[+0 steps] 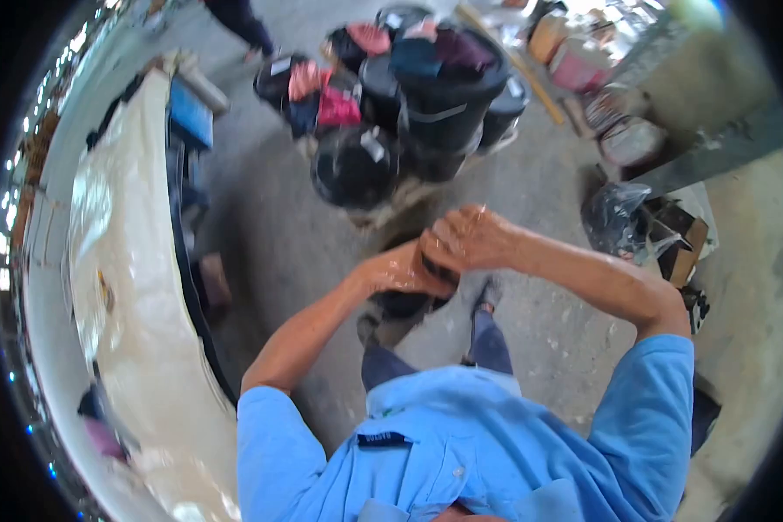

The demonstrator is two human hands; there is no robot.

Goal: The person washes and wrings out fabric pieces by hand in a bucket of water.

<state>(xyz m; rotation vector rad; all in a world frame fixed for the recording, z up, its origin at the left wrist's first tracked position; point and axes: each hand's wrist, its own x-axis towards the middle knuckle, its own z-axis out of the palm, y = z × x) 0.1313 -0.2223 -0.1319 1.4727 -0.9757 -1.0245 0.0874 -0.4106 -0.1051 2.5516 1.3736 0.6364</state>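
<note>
Both hands meet in front of the body, wet and shiny. My right hand (470, 238) has its fingers curled, and what they close on, if anything, is hidden. Against it lies my left hand (402, 267), its fingers partly covered by the right hand and hard to make out. Something dark shows between and just below the hands; whether it is held or part of the container behind cannot be told. Under the hands, a black container (400, 303) stands on the floor near the feet.
Black lidded buckets (355, 165) stand clustered ahead, with pink and dark cloths (339, 104) on top. A long table with a pale cover (135, 287) runs along the left. Plastic bags (616, 213), boxes and tubs lie at right. Another person's leg (244, 26) shows at the top.
</note>
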